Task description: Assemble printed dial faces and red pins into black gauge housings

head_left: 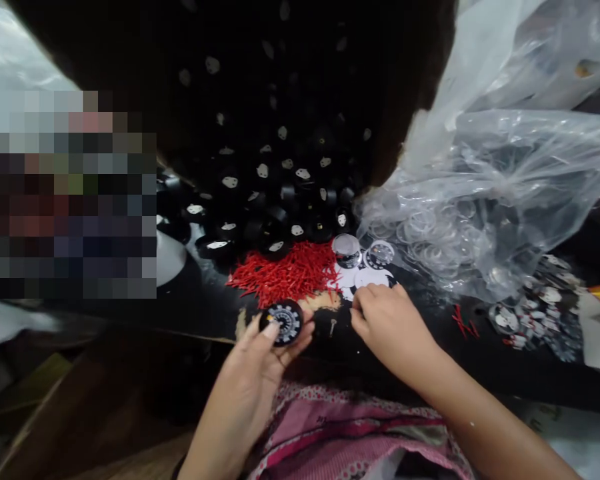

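My left hand (265,353) grips a round black dial gauge (283,323) by its rim. Its face, with a ring of white marks, is turned up, and my thumb lies across the left edge. To the right, my right hand (380,313) rests at the near side of some white discs (363,279), fingers curled down; whatever they pinch is hidden. Beyond the discs lie loose round dial plates (380,253). A heap of thin red pointers (290,273) spreads just past the gauge. One small metal piece (333,327) sits between my hands.
Many black round housings (275,223) with white patches pile up behind the red heap. A clear plastic bag (450,233) of transparent rings stands at right. Small mixed parts (545,313) lie beyond my right forearm. The dark table edge (205,333) runs in front of me.
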Tool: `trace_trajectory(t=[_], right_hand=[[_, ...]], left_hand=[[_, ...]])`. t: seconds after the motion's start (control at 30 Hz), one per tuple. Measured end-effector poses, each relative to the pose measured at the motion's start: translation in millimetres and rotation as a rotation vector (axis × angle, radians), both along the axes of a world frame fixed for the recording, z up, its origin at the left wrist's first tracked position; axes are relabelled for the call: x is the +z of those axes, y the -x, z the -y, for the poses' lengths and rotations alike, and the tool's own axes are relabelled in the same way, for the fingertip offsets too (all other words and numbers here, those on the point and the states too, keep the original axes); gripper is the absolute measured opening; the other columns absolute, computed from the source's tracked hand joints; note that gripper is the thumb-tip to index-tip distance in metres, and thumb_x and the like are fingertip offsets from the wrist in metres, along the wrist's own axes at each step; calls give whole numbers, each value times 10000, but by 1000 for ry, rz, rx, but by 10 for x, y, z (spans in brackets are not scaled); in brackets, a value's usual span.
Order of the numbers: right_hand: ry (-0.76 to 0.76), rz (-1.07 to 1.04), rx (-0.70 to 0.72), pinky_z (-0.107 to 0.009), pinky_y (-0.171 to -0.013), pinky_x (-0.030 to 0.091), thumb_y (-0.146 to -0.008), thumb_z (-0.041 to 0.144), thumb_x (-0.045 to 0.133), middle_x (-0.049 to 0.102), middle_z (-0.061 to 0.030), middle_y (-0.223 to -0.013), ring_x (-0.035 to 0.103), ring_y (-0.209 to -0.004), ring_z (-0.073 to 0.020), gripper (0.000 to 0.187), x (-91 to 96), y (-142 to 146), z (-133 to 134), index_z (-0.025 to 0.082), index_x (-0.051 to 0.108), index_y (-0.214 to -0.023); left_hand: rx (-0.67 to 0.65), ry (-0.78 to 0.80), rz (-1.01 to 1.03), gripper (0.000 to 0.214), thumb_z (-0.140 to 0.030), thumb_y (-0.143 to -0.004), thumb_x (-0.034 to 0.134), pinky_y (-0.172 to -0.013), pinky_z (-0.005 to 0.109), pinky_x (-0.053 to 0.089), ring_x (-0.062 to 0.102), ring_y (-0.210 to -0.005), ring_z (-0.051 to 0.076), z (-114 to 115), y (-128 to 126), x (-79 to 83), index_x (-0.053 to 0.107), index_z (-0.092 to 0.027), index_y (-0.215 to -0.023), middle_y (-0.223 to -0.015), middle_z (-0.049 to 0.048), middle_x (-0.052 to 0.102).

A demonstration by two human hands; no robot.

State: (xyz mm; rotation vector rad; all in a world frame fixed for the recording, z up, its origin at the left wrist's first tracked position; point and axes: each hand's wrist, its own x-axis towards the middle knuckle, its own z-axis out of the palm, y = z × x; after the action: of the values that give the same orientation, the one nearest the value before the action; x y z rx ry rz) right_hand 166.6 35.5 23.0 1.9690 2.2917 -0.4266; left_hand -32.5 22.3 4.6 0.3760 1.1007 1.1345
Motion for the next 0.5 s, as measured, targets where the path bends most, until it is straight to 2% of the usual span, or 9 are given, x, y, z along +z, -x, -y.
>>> trace_trajectory(t=[0.07, 0.13, 0.27, 0.4, 0.5], right_hand=[[1, -26, -8, -382, -803, 350, -945, 171, 509, 720, -84, -896, 656, -882, -253, 162, -14, -29, -9, 152, 653, -873], [4, -87, -71, -357, -785, 345, -936, 163, 525, 720, -66, -875, 652, -848, -225, 150, -28, -102, -2, 159, 646, -847], [-52, -209, -190, -325, -766, 343, -922, 173, 562, 709, -40, -866, 629, -815, -193, 107, -18, -276, 78, 173, 631, -840], [-20, -195, -155, -327, -754, 348, -927, 155, 540, 712, -46, -872, 630, -810, -194, 127, 21, -288, 138, 172, 634, -843], [13, -138, -142, -347, -762, 362, -949, 227, 535, 725, -71, -906, 649, -854, -222, 163, 26, -193, 104, 168, 648, -846]], left_hand=[[-121, 115, 112, 271, -351, -822, 726, -888, 392, 590, 725, -1013, 274, 74, -177, -120, 734, -168, -1022, -1089, 126, 764], [-173, 170, 195, 295, -364, -848, 697, -893, 396, 587, 694, -1094, 300, 81, -292, -169, 731, -170, -1068, -1202, 137, 727], [-157, 146, 203, 266, -341, -863, 681, -910, 394, 578, 671, -1140, 309, 17, -344, -155, 732, -180, -1068, -1243, 128, 710], [-131, 111, 117, 258, -333, -830, 716, -913, 408, 577, 701, -1079, 305, 14, -352, -192, 740, -173, -1031, -1150, 124, 749], [-160, 114, 118, 287, -337, -851, 694, -916, 398, 577, 701, -1081, 294, 25, -387, -230, 723, -173, -1085, -1168, 125, 742]])
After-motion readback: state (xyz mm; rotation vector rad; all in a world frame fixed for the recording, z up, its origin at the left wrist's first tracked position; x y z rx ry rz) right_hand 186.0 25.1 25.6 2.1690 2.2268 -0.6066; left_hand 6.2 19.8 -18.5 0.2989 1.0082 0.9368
